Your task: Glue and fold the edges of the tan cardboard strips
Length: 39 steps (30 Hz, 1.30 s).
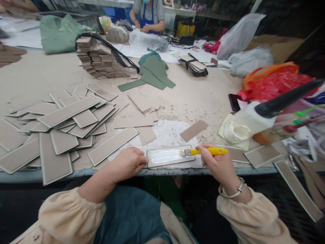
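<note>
My right hand (pixel 215 164) grips a flat paintbrush (pixel 212 151) by its yellow handle. The bristles rest on a rectangular panel (pixel 169 156) at the table's front edge, its face coated with a wet, whitish, glossy layer. At the panel's left end, my left hand (pixel 128 161) has its fingers closed on the edge; the fingertips are partly hidden. Just beyond the panel lies a bare brown strip (pixel 194 130). Left of it, a light-edged strip (pixel 113 145) lies near a loose pile of similar beige panels (pixel 68 112).
A white container with a black spout-like part (pixel 241 125) stands at right beside red plastic bags (pixel 279 84) and a phone (pixel 234 102). Farther back are a bound stack of pieces (pixel 99 59), green pieces (pixel 153 71) and a strapped bundle (pixel 193 65). A person (pixel 148 15) works opposite.
</note>
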Each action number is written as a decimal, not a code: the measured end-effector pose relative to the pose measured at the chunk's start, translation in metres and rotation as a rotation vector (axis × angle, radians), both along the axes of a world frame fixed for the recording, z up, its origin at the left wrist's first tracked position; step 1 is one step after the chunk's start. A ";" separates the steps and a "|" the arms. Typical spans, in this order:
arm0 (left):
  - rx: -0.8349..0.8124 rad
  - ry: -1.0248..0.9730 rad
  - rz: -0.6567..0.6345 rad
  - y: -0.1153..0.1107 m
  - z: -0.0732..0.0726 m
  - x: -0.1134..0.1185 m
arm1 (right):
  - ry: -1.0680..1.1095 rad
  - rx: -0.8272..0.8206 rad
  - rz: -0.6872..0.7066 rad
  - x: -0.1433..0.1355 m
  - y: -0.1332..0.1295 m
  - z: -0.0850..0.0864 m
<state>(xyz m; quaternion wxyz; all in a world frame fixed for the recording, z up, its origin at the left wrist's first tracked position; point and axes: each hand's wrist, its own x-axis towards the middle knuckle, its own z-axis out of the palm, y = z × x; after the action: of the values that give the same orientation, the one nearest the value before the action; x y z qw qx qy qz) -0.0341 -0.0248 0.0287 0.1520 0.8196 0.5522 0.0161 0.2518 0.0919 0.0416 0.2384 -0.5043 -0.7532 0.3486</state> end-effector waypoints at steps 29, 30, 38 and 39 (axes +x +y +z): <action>0.023 -0.044 0.008 0.001 -0.006 -0.003 | -0.023 0.063 -0.060 0.030 0.010 0.004; 0.024 -0.046 0.007 0.001 -0.007 -0.003 | -0.008 0.065 -0.080 0.032 0.010 0.004; 0.013 -0.020 -0.019 0.002 -0.008 -0.003 | 0.191 0.003 -0.173 0.027 0.008 0.002; 0.021 -0.026 -0.020 0.002 -0.008 -0.003 | 0.199 -0.008 -0.152 0.025 0.007 0.000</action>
<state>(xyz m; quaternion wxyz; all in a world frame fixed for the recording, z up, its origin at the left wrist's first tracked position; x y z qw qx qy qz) -0.0373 -0.0232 0.0207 0.1508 0.8263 0.5418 0.0307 0.2764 0.0989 0.0421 0.3356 -0.5238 -0.6842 0.3807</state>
